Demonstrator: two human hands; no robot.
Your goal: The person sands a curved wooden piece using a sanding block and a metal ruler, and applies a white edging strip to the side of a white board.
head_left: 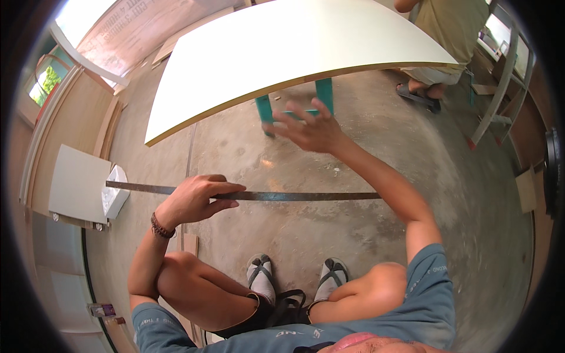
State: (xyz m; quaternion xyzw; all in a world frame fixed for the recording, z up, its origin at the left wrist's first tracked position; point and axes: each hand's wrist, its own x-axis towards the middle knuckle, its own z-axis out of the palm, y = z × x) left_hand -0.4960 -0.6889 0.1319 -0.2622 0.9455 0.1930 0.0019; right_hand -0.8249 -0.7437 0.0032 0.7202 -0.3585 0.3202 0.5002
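Note:
My left hand (197, 198) is closed round a long, dark metal ruler (294, 196), gripping it left of its middle. The ruler lies crosswise above the floor in front of my knees, and its right end meets my right forearm in the picture, so I cannot tell whether it goes on behind it. My right hand (318, 130) is raised with its fingers spread and slightly blurred, holding nothing. It is close to the front edge of a large white board (282, 47) with a brown edge; touching or apart, I cannot tell.
A green stand (325, 97) shows under the board. At the far right a person (450, 35) in a tan shirt is beside the board, near a metal ladder (497, 100). To the left are a white panel (76, 185), a white plastic bag (115, 191) and leaning wood sheets (70, 117).

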